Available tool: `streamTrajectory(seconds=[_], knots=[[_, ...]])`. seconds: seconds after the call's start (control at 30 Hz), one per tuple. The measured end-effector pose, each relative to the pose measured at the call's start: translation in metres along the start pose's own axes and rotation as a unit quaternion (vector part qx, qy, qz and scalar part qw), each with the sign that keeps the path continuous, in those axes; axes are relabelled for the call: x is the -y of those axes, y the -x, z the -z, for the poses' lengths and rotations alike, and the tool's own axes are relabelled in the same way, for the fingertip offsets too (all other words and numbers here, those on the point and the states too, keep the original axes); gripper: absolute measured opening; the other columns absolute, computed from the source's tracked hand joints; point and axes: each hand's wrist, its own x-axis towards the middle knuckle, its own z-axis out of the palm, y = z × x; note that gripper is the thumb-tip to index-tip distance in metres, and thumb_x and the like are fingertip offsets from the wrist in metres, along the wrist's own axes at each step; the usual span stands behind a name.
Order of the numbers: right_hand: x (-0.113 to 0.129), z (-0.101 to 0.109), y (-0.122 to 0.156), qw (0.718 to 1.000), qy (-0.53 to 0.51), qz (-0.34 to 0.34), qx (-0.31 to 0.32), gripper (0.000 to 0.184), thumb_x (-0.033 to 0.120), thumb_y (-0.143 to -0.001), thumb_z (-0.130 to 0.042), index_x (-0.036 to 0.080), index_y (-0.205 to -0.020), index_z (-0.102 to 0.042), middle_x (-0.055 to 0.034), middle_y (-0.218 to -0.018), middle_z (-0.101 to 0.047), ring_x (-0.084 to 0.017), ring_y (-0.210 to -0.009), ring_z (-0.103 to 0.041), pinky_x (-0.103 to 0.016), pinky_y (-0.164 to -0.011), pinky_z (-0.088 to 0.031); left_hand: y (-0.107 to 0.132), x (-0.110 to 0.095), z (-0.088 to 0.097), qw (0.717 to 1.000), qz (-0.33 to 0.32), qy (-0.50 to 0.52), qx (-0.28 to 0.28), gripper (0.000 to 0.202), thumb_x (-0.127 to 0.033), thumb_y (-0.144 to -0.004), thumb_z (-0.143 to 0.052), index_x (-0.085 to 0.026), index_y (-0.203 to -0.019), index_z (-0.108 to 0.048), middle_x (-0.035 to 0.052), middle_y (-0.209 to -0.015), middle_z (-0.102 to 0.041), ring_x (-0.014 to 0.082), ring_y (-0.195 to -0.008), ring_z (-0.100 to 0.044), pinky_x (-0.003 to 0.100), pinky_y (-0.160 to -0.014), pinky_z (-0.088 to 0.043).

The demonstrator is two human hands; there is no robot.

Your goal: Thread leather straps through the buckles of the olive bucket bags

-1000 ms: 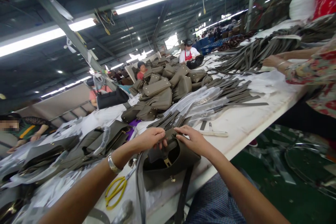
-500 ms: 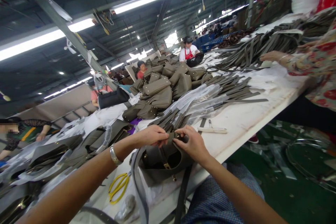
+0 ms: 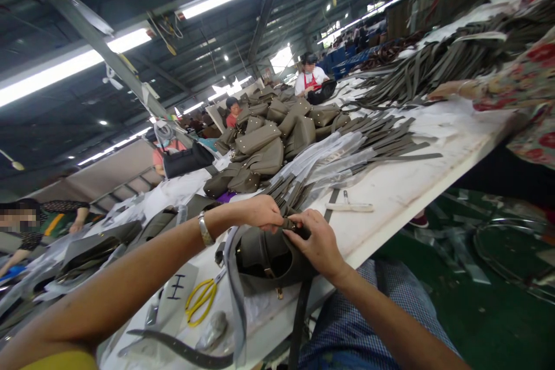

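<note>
A grey-olive handbag (image 3: 255, 283) with gold hardware stands at the table's near edge, its mouth partly open toward me. Above its far rim, my left hand (image 3: 262, 214) is closed, pinching a short strap (image 3: 288, 222). From the other side my right hand (image 3: 318, 243) grips the same strap between thumb and fingers, close to a gold metal fitting. The fingers hide most of this strap. A long strap in clear wrap (image 3: 236, 300) hangs down the bag's left side, and a dark strap (image 3: 300, 324) drops over the table edge.
Yellow-handled scissors (image 3: 202, 300) lie left of the bag, near a crumpled clear plastic lump (image 3: 213, 329). A white-handled tool (image 3: 349, 207) rests to the right. Piled handbags (image 3: 260, 144) and bundled straps (image 3: 381, 141) cover the table beyond. A co-worker's floral sleeve (image 3: 515, 81) reaches in from the right.
My left hand has closed and moved slightly right and up to the strap beside my right hand. My left forearm has swung up, uncovering more table around the scissors.
</note>
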Motion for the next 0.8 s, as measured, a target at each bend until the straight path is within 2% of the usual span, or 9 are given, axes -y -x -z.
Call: streamTrajectory(seconds=[0.1,0.23,0.33,0.47,0.57,0.67,0.8], knots=[[0.002,0.004,0.0,1.0,-0.018,-0.007,-0.007,0.017,0.022,-0.081,-0.072,0.023,-0.096,-0.065,-0.0032,-0.083,-0.058,-0.022,-0.085,-0.054,-0.034,-0.075,-0.042,-0.001,0.0,-0.006,0.999,-0.001,-0.015,-0.033,0.028,-0.029,-0.074,-0.053,-0.017,-0.052,-0.064,-0.002,-0.04,-0.047,0.0117,-0.042,-0.043,0.023,-0.042,-0.027],[0.001,0.0,0.0,0.999,-0.02,-0.018,-0.027,0.021,0.02,-0.076,-0.075,0.025,-0.095,-0.066,-0.0026,-0.084,-0.061,-0.022,-0.083,-0.056,-0.033,-0.071,-0.043,-0.003,0.009,-0.018,0.994,-0.005,-0.03,-0.108,0.031,-0.035,-0.076,-0.051,-0.017,-0.056,-0.067,-0.0029,-0.042,-0.044,0.0114,-0.043,-0.04,0.023,-0.042,-0.022],[-0.016,-0.013,-0.002,0.999,0.013,-0.002,-0.046,0.022,0.023,-0.068,-0.079,0.025,-0.085,-0.066,-0.0021,-0.079,-0.061,-0.023,-0.078,-0.058,-0.033,-0.065,-0.043,-0.013,0.02,-0.027,0.993,-0.005,0.0,-0.114,0.031,-0.033,-0.074,-0.049,-0.017,-0.055,-0.066,-0.0024,-0.044,-0.046,0.0119,-0.043,-0.041,0.023,-0.042,-0.024],[-0.042,-0.036,-0.003,0.993,0.05,0.075,-0.079,0.03,0.038,-0.056,-0.083,0.026,-0.078,-0.066,-0.0011,-0.068,-0.057,-0.023,-0.065,-0.057,-0.033,-0.057,-0.041,-0.018,0.022,-0.03,0.995,-0.016,0.014,-0.101,0.025,-0.026,-0.067,-0.046,-0.017,-0.049,-0.062,-0.0015,-0.043,-0.048,0.0136,-0.043,-0.045,0.024,-0.043,-0.028],[-0.049,-0.053,-0.002,0.984,0.051,0.086,-0.149,0.03,0.052,-0.061,-0.074,0.027,-0.073,-0.066,-0.0025,-0.061,-0.054,-0.023,-0.059,-0.054,-0.033,-0.053,-0.037,-0.017,0.018,-0.03,0.994,-0.002,-0.024,-0.107,0.022,-0.026,-0.063,-0.046,-0.018,-0.048,-0.061,-0.0016,-0.041,-0.045,0.015,-0.044,-0.046,0.025,-0.041,-0.027],[-0.047,-0.064,-0.001,0.969,0.02,0.072,-0.237,0.042,0.067,-0.07,-0.057,0.026,-0.067,-0.066,-0.0037,-0.057,-0.05,-0.022,-0.056,-0.05,-0.033,-0.052,-0.033,-0.016,0.012,-0.029,0.99,0.011,-0.057,-0.13,0.023,-0.028,-0.062,-0.047,-0.019,-0.047,-0.06,-0.0013,-0.039,-0.044,0.0158,-0.043,-0.046,0.026,-0.041,-0.025],[-0.041,-0.066,-0.002,0.965,0.016,0.094,-0.246,0.051,0.069,-0.081,-0.045,0.025,-0.068,-0.066,-0.0031,-0.057,-0.048,-0.02,-0.055,-0.048,-0.031,-0.051,-0.032,-0.013,0.008,-0.026,0.995,0.013,-0.025,-0.098,0.022,-0.027,-0.06,-0.045,-0.018,-0.044,-0.056,-0.0008,-0.04,-0.045,0.0154,-0.044,-0.047,0.025,-0.044,-0.029]])
